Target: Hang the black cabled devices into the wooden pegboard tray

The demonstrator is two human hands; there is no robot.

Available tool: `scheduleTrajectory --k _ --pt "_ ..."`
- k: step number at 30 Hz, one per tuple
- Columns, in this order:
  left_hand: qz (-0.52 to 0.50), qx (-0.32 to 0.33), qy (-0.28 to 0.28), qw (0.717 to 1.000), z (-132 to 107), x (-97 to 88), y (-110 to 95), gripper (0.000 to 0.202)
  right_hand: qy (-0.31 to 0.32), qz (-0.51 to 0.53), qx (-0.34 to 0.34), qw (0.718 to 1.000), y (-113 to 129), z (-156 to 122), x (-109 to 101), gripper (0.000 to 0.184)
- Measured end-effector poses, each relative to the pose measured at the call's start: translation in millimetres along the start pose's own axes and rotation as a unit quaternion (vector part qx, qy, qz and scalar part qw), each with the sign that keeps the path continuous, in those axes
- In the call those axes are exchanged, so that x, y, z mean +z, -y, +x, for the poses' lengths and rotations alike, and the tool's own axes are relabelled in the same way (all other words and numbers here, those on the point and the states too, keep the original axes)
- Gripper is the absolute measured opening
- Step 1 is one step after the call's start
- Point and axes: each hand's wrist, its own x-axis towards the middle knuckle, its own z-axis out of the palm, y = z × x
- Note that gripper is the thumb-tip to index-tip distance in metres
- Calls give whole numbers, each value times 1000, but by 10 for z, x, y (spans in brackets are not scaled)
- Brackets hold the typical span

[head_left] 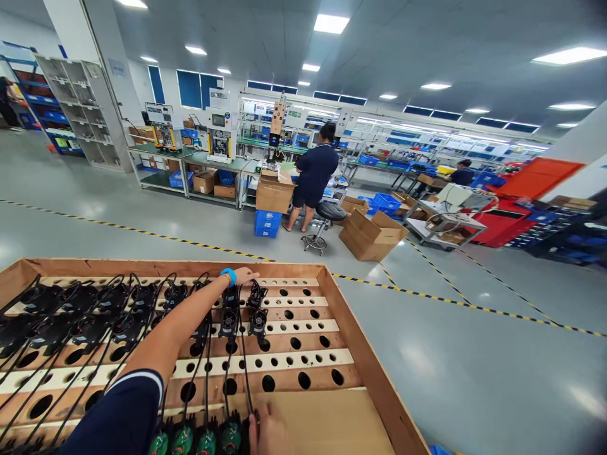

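Observation:
A big wooden tray [370,366] with rows of round holes lies in front of me. Its left half is filled with small black fans [114,309] trailing black cables. My left arm reaches across the tray. My left hand [244,275], with a blue wristband, rests at the far rail with fingers stretched out, just above two upright black fans [257,296]. My right hand [268,432] is at the near edge. Its fingers are curled against the last of a row of fans with green labels [230,437], beside a cardboard sheet [327,423].
Grey factory floor with yellow-black tape lines [450,302] runs beyond the tray. A person [313,180] stands at a workbench by a stool [327,218], open cardboard boxes [372,235] and blue crates [268,223]. Another person sits further right.

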Motion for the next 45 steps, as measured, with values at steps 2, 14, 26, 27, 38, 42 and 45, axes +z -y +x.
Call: scheduleTrajectory --k 2,14,26,27,38,42,45 --pt "24 12 -60 998 -87 85 -22 47 -25 84 -23 996 9 290 -328 34" --pt "0 60 -153 986 -365 484 96 26 -97 335 27 937 518 2352 -946 34" --pt "10 -13 -171 985 -101 340 211 23 -124 190 -16 974 666 2223 -862 43" --pt "31 -12 -162 986 -90 341 167 23 -130 179 -40 975 668 2234 -842 43" --pt "195 -54 -176 963 -488 174 -198 51 -252 257 -124 925 -20 1583 -951 40" --pt "188 68 -120 972 -1454 465 -222 48 -213 311 -10 926 -847 550 -699 45" --pt "149 122 6 981 -2302 1062 -301 46 -136 325 28 935 -1112 -298 -266 47"
